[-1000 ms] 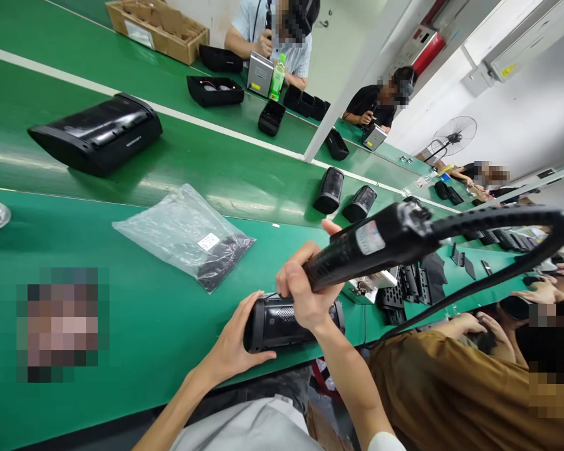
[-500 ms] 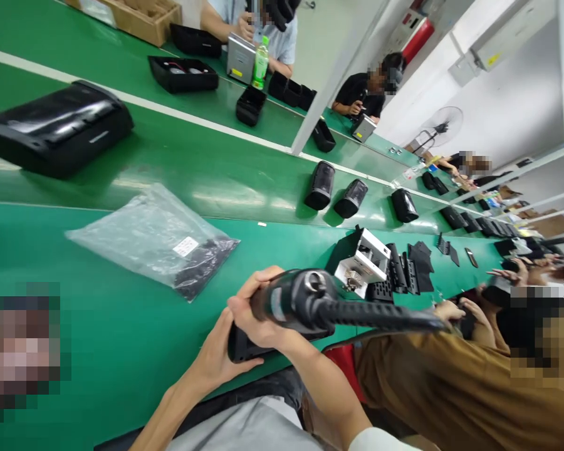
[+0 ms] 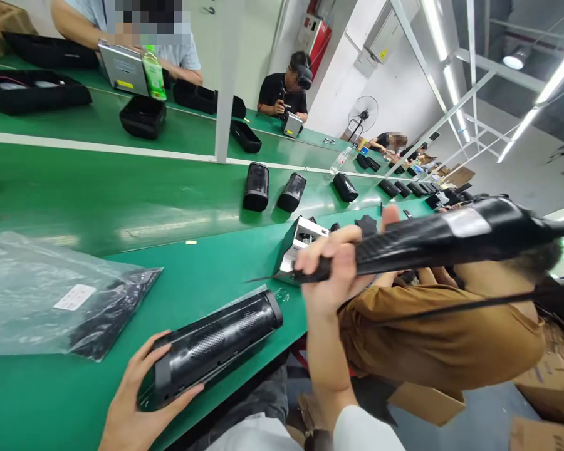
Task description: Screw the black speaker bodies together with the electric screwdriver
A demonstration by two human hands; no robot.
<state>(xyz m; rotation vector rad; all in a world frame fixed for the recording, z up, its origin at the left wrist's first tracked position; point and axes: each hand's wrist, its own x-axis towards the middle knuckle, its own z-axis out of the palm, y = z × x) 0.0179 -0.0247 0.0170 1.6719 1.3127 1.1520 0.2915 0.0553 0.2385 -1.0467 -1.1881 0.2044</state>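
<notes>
My left hand (image 3: 138,401) grips the near end of a black cylindrical speaker (image 3: 216,344) with a mesh side, lying on the green table (image 3: 178,275) at its front edge. My right hand (image 3: 331,269) is closed around the handle of a black electric screwdriver (image 3: 432,241), held up in the air and pointing left, its thin bit over the table beyond the speaker. A black cable hangs from the tool's right end. The tool is clear of the speaker.
A clear plastic bag (image 3: 51,300) of small black parts lies at the left. A silver-and-black fixture (image 3: 301,241) stands beyond the tool. Black speakers (image 3: 256,186) ride the middle conveyor. A person in a brown shirt (image 3: 442,332) sits close on my right; others work across the line.
My right hand lifted the screwdriver off the speaker and swung it up and right. The view turned right, and the speaker now lies lengthwise, held at its near end.
</notes>
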